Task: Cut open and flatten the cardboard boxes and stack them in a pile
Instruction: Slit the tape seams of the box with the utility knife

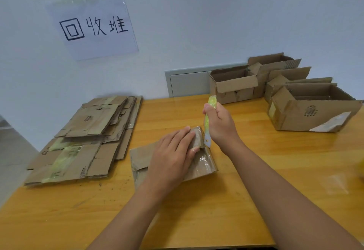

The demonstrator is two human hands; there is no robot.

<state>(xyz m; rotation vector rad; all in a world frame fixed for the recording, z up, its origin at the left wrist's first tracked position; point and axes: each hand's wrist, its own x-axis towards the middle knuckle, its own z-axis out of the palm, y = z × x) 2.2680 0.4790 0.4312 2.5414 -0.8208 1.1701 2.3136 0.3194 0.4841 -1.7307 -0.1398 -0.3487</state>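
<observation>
Cardboard box (201,163) lies pinned under the flat left hand (173,155) while the right hand (220,125), fisted around a yellow-green cutter (208,119), slits its taped end; flattening likely follows.

Plain sorting or packing room: bare white wall (197,13), handwritten paper sign (92,26) taped above wooden table (216,200) with flattened cardboard (84,141).

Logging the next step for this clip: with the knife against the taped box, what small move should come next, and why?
Probably draw the yellow utility knife along the taped edge of the small cardboard box. The right hand holds the knife blade-down at the box's far corner, the left hand presses the box flat on the table, and glossy tape covers that side.
</observation>
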